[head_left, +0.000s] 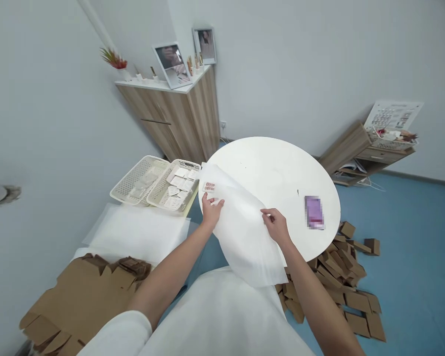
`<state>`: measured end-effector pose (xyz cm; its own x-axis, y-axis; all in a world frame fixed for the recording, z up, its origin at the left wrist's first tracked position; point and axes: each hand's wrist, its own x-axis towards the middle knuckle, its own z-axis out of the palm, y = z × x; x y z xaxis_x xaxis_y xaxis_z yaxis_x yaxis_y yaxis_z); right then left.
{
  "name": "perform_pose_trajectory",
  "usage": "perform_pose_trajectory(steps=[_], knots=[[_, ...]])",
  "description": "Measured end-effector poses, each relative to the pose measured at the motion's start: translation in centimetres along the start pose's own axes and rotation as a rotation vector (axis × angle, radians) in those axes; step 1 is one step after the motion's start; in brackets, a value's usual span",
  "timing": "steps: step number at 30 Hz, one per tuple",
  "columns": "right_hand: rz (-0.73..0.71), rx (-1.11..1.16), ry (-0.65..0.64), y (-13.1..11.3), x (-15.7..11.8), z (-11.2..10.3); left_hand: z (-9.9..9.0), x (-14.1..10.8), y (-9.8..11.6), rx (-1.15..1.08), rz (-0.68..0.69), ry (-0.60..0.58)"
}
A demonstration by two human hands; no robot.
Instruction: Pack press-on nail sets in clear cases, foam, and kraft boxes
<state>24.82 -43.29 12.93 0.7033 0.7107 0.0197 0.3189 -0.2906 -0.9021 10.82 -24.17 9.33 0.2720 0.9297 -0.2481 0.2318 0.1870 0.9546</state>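
A thin white translucent packing sheet (241,222) lies across the round white table (274,153) and hangs over its front edge. On the sheet's far left part rests a small clear pack (209,187) with reddish pieces in it. My left hand (212,211) is just in front of this pack, thumb and fingers apart, fingertips at its near edge. Whether they touch it I cannot tell. At the sheet's right edge, my right hand (276,226) is closed in a pinch on the sheet.
Two white baskets (137,180) with flat packets stand left, beside stacked white sheets (137,232) and flattened cardboard (77,291). A purple pixelated item (314,212) lies on the table's right. Small cardboard boxes (337,272) are piled on the floor. A wooden cabinet (170,113) stands behind.
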Motion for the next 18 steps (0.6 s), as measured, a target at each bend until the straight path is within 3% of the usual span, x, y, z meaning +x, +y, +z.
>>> perform_pose_trajectory(steps=[4, 8, 13, 18], knots=[[0.226, 0.083, 0.133, 3.9, 1.7, -2.0, 3.8, -1.2, -0.6, 0.026, -0.236, -0.209], [0.281, 0.035, 0.177, 7.5, 3.0, -3.0, 5.2, -3.6, -2.9, 0.130, -0.379, -0.418], [0.289, -0.049, 0.100, 11.0, 3.6, -2.8, 5.8, -4.1, -4.5, 0.363, -0.299, -0.289], [0.220, -0.212, -0.092, 13.4, 3.1, -2.5, 6.2, -3.7, -5.2, 0.444, -0.229, -0.217]])
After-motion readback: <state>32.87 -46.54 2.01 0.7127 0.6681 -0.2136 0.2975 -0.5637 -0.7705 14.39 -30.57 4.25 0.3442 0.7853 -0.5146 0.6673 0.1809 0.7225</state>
